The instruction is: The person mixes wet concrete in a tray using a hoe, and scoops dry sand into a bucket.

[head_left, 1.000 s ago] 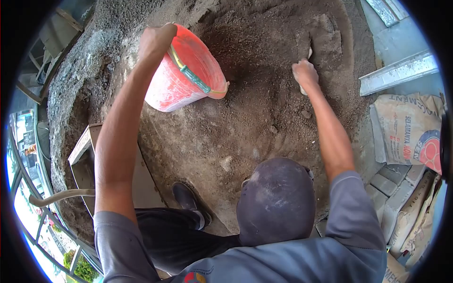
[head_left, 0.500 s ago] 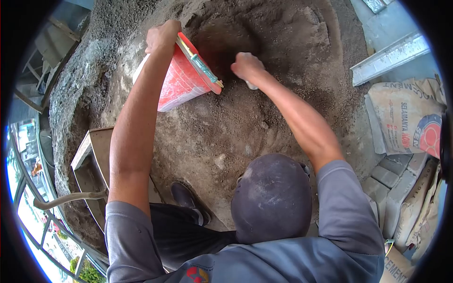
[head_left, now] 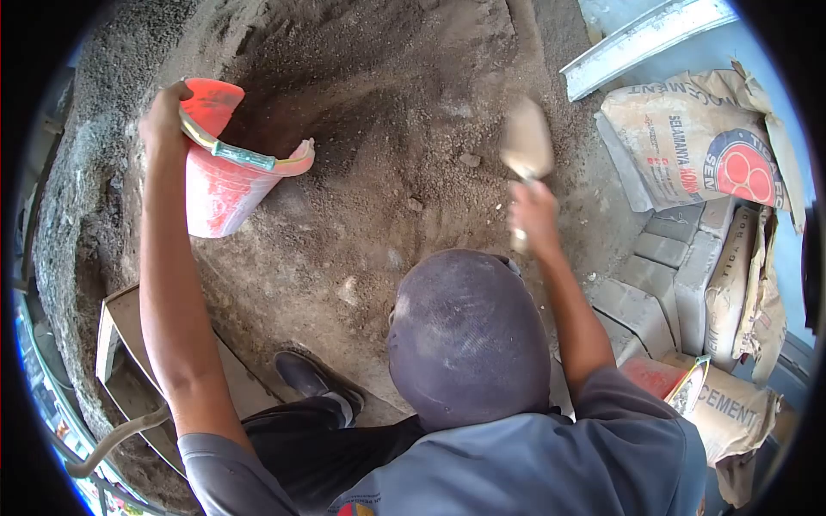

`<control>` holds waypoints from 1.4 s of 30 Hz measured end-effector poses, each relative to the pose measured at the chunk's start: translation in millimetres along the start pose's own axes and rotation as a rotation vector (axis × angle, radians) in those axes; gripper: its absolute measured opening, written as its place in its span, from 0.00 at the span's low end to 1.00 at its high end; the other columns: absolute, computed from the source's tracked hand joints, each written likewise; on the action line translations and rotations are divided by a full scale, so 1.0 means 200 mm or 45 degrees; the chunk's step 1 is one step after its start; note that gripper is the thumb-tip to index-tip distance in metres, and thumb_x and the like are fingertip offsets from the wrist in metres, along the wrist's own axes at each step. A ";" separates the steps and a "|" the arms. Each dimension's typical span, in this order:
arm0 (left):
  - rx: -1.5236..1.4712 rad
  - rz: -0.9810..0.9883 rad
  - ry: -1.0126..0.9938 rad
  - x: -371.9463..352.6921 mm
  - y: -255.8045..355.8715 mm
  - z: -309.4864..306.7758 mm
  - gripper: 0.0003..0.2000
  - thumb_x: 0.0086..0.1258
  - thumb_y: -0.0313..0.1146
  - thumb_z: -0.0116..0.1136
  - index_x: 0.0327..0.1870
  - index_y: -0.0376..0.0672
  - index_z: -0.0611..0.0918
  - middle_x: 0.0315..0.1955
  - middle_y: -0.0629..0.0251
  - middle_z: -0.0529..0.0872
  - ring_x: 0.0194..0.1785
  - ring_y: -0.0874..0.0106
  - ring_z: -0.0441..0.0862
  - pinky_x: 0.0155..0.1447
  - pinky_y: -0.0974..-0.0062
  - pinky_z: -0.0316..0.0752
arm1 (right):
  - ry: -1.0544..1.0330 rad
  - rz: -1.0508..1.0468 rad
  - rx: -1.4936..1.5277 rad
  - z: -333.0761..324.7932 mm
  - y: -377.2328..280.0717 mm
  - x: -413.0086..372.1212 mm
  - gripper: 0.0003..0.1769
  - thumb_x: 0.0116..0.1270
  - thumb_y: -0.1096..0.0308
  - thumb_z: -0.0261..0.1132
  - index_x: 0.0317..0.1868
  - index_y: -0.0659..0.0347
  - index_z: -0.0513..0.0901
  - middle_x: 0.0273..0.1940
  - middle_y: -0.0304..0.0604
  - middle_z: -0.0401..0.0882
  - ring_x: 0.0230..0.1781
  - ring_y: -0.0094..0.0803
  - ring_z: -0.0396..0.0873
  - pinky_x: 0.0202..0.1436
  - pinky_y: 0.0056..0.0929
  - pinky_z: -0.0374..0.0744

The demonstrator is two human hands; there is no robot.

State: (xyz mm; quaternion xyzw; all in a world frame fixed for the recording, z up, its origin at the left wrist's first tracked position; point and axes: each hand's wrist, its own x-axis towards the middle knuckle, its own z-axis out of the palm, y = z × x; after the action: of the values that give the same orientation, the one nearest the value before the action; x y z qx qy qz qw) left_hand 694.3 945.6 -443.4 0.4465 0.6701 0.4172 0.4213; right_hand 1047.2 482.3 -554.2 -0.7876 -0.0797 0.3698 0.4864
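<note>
My left hand [head_left: 165,116] is closed on the rim of a dusty red bucket [head_left: 225,193], which tilts with its mouth towards a heap of dark sand [head_left: 370,112]. A wire handle with a green grip [head_left: 245,157] lies across the mouth. Well to the right of the bucket, my right hand [head_left: 533,215] is wrapped round the handle of a trowel. The trowel's blade [head_left: 527,142], blurred by motion, points away from me above the sandy ground. Whether it carries sand cannot be made out.
Printed cement bags [head_left: 697,142] stand on the right, beside stacked grey blocks [head_left: 641,305]. A second red container [head_left: 654,376] is at the lower right. A metal channel [head_left: 645,47] lies at the upper right, and a wooden box with a handle [head_left: 129,331] at the lower left.
My right hand has swung right, away from the bucket's mouth and back towards me, bringing the trowel blade into sight. The left hand still grips the bucket; the whole view has shifted.
</note>
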 end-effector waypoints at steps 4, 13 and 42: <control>0.061 -0.016 -0.009 -0.04 0.02 0.01 0.31 0.47 0.31 0.71 0.52 0.16 0.79 0.50 0.45 0.83 0.48 0.60 0.84 0.51 0.64 0.80 | 0.392 0.088 -0.119 -0.44 0.29 0.22 0.10 0.72 0.61 0.65 0.42 0.56 0.75 0.20 0.34 0.71 0.12 0.25 0.71 0.13 0.29 0.71; 0.139 0.031 0.103 0.04 -0.06 0.04 0.32 0.44 0.35 0.71 0.51 0.19 0.83 0.52 0.42 0.84 0.48 0.56 0.84 0.54 0.64 0.79 | 0.026 -0.239 -0.555 0.35 -0.20 0.69 0.14 0.67 0.63 0.64 0.42 0.67 0.76 0.23 0.44 0.78 0.16 0.35 0.78 0.20 0.38 0.80; 0.218 -0.086 0.185 -0.16 0.10 0.04 0.29 0.47 0.35 0.69 0.50 0.22 0.84 0.48 0.50 0.85 0.46 0.61 0.84 0.53 0.65 0.79 | 0.329 -0.675 -1.270 0.29 -0.82 1.16 0.23 0.69 0.57 0.59 0.50 0.70 0.83 0.45 0.67 0.87 0.48 0.59 0.87 0.54 0.54 0.83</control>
State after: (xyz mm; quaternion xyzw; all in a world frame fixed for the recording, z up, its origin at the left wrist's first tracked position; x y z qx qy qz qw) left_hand 714.7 922.5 -420.7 0.4266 0.7467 0.3753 0.3459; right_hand 1212.7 720.6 -551.6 -0.9134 -0.3789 0.0540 0.1384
